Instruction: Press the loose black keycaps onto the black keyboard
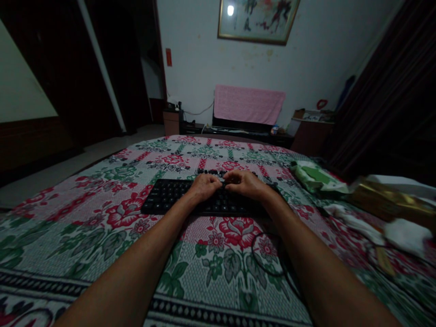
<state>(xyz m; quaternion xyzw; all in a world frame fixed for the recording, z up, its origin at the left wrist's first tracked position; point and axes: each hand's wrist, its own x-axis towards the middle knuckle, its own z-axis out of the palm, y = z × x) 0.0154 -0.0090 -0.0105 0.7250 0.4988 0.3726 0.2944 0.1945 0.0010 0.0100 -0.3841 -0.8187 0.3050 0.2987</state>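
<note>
A black keyboard (167,196) lies flat on the flowered bedspread, its keys facing up. Over its middle, my left hand (204,187) has its fingers curled and closed, with the tips at the keys. Beside it, my right hand (246,184) bends thumb and forefinger toward each other near the left fingertips. Anything between the fingers of either hand is too small or hidden to name. Along the keyboard's far edge, small dark pieces (211,172) show in a row, partly behind my hands. My right hand and forearm cover much of the keyboard's right end.
A black cable (254,254) loops on the bedspread (132,245) by my right forearm. To the right lie a green-and-white packet (315,177), a gold box (388,200) and crumpled white material (408,236). A pink cloth (248,104) hangs over something at the far wall.
</note>
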